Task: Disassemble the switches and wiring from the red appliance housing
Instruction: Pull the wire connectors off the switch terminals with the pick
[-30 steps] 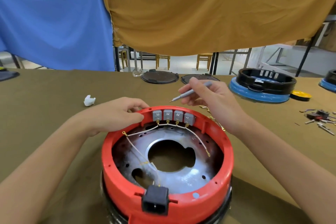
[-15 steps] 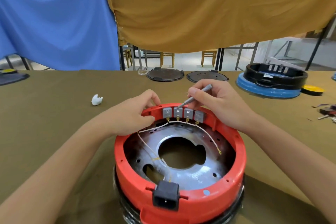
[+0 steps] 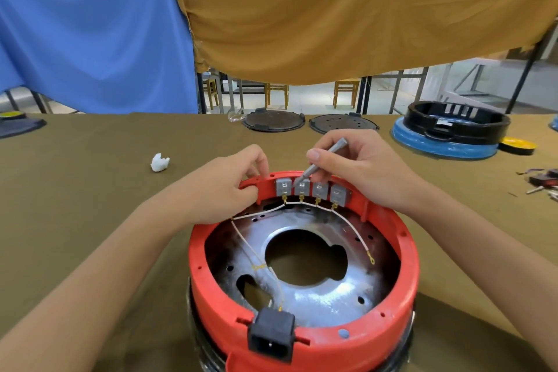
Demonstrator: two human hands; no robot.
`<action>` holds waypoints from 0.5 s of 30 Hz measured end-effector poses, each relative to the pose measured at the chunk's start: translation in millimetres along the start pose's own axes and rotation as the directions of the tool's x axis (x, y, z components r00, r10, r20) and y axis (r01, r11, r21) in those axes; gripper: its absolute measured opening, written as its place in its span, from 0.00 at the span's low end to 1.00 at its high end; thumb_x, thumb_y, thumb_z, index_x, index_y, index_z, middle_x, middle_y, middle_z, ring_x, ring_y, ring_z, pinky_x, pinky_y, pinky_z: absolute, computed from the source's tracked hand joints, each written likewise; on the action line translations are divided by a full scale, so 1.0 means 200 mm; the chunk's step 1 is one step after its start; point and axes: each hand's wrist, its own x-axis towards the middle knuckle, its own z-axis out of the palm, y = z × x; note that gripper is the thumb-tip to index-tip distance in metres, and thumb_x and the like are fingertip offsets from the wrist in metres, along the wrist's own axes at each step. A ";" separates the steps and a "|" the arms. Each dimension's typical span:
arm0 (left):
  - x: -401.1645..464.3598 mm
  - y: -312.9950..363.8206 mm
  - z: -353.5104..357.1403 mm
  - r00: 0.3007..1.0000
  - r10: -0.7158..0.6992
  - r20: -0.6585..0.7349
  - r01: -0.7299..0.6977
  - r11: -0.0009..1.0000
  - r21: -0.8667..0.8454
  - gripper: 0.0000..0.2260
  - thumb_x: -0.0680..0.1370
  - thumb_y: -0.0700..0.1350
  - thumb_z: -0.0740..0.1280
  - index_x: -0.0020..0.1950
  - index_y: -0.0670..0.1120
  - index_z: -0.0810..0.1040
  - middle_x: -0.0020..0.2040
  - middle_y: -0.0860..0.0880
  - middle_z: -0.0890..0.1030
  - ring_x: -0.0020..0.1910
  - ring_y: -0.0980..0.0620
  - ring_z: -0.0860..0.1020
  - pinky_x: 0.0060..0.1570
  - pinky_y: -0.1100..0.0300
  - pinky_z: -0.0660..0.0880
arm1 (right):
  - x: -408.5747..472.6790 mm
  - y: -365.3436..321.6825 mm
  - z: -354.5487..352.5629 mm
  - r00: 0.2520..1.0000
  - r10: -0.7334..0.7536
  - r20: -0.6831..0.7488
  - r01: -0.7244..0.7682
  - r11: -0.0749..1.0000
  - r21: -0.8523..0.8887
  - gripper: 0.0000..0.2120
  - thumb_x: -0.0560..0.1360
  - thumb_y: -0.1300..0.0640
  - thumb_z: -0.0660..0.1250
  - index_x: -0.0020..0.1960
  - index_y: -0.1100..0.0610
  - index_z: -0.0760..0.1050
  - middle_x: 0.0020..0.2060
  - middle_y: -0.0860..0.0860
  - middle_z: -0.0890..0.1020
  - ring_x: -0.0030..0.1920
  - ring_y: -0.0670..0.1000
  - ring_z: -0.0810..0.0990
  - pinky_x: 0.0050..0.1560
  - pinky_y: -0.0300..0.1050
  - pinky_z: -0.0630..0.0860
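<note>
The round red appliance housing [image 3: 404,278] stands open side up on the table in front of me. Several grey switches [image 3: 314,191] sit in a row inside its far wall, joined by white wires [image 3: 350,223] with brass terminals. A black power socket [image 3: 270,334] is fixed at the near rim. My left hand [image 3: 223,190] grips the far left rim beside the switches. My right hand [image 3: 362,169] holds a thin grey screwdriver [image 3: 323,163], its tip at the top of the second switch.
On the olive table cloth lie a white crumpled scrap [image 3: 159,162], two dark round plates [image 3: 273,120] at the back, a black and blue housing [image 3: 453,130] at the right, a yellow disc [image 3: 517,143] and loose removed parts [image 3: 543,181] at the far right.
My right hand has brought the screwdriver down from above the rim, so its tip touches the switch row. My left hand has shifted closer along the rim. The camera has moved nearer.
</note>
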 end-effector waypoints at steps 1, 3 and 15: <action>0.00 0.00 0.01 1.000 0.010 -0.012 -0.010 0.999 0.042 0.10 0.78 0.40 0.63 0.51 0.56 0.69 0.49 0.53 0.80 0.37 0.53 0.77 0.44 0.49 0.76 | 0.00 0.00 0.00 1.000 -0.005 -0.009 0.005 1.000 -0.004 0.08 0.79 0.54 0.69 0.46 0.59 0.81 0.37 0.52 0.86 0.39 0.49 0.85 0.43 0.37 0.80; -0.01 0.02 0.01 0.999 0.043 -0.024 -0.040 0.994 0.106 0.09 0.78 0.42 0.65 0.49 0.55 0.69 0.44 0.51 0.79 0.33 0.58 0.72 0.37 0.57 0.70 | 0.00 0.00 0.00 1.000 -0.021 -0.022 0.021 0.999 -0.026 0.08 0.78 0.54 0.70 0.45 0.58 0.81 0.36 0.52 0.86 0.39 0.49 0.85 0.42 0.37 0.79; 0.00 0.05 0.04 0.996 0.084 0.038 -0.091 0.948 0.304 0.02 0.76 0.54 0.70 0.47 0.59 0.83 0.55 0.60 0.72 0.51 0.60 0.73 0.56 0.57 0.72 | 0.01 0.00 0.02 0.995 -0.059 0.086 0.082 0.950 -0.302 0.06 0.77 0.48 0.70 0.45 0.49 0.82 0.37 0.44 0.83 0.37 0.45 0.81 0.38 0.39 0.76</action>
